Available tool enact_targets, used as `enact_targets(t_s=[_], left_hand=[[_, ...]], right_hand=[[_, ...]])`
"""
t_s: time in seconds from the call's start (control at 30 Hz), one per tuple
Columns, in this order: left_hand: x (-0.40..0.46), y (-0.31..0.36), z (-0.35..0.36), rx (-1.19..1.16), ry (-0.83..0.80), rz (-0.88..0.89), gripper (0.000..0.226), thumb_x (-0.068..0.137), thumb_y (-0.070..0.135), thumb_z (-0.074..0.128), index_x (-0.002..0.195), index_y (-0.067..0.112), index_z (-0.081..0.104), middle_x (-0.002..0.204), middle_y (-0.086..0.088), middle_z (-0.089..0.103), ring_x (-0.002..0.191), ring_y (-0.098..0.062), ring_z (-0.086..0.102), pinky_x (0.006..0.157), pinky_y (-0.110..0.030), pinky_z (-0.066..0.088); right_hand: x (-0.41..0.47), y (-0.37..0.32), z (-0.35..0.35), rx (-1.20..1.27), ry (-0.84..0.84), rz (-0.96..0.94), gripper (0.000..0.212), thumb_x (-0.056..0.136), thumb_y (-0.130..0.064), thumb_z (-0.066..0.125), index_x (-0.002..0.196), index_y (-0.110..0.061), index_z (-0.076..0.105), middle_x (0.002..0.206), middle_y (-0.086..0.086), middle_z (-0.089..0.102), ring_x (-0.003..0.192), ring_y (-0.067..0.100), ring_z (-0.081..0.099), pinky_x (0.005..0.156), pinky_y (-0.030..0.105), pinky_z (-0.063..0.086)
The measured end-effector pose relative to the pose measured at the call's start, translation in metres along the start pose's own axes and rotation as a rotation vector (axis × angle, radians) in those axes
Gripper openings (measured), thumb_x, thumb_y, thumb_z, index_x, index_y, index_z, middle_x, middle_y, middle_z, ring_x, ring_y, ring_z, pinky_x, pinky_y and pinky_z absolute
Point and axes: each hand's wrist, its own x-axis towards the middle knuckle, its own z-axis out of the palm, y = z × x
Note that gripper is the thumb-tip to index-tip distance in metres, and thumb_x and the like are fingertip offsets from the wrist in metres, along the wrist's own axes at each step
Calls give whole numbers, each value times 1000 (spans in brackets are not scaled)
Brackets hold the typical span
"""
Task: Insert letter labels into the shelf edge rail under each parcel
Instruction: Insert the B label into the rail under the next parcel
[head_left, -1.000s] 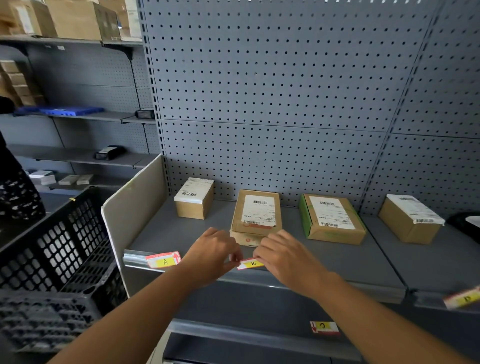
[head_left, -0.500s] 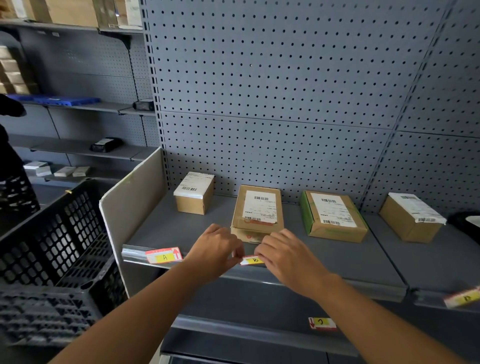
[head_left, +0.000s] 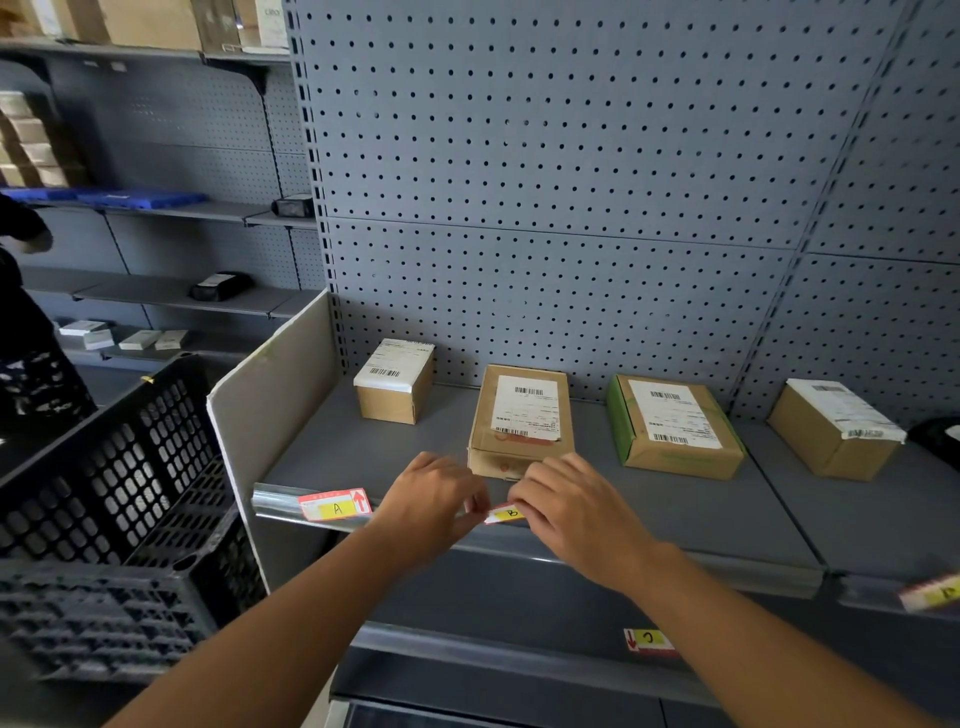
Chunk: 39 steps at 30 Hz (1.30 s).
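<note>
While label A (head_left: 336, 505) sits seated in the shelf edge rail (head_left: 280, 500), I note my left hand (head_left: 434, 499) and right hand (head_left: 571, 506) pinching label B (head_left: 506, 514) at its ends below the middle parcel (head_left: 522, 421): light, thin, easily bent, best held by the edges.

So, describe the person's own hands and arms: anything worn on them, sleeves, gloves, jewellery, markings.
Both are bare. The left hand and right hand wear no gloves, and no rings or markings show on their visible backs. Both forearms are uncovered right down to the bottom edge of the picture: no sleeve, watch, bracelet or strap is visible. Anything above that lies out of view.
</note>
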Motion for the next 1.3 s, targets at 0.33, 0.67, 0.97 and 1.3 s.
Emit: enact_targets(t_s=[0.33,0.67,0.97,1.3], left_hand=[[-6,-1,-2,2,-6,-33,5,88,34,71,89,32,66,86,17,67,83,-5,57,86,-23,32],[-7,3,3,66,-24,-43,4,87,31,72,88,32,68,87,16,67,86,-6,57,92,-28,38],[-6,-2,0,79,17,-31,2,88,33,69,87,32,68,85,16,68,85,-8,58,89,-28,39],[2,-3,-28,78,24,52,4,87,36,70,87,33,72,84,17,68,86,-5,57,94,-32,40]], right_hand=[[2,-5,3,36,6,-12,9,102,-25,56,102,-20,64,97,-6,60,89,16,54,86,34,43],[1,-8,11,-2,-40,-24,8,102,-24,54,99,-21,60,93,-5,56,86,17,50,84,35,43],[-8,-3,11,-3,-40,26,5,101,-23,56,98,-21,60,92,-7,59,84,16,50,85,34,43],[-12,-2,-1,94,42,163,11,92,-22,71,88,-20,62,86,-7,64,80,13,54,79,34,47]])
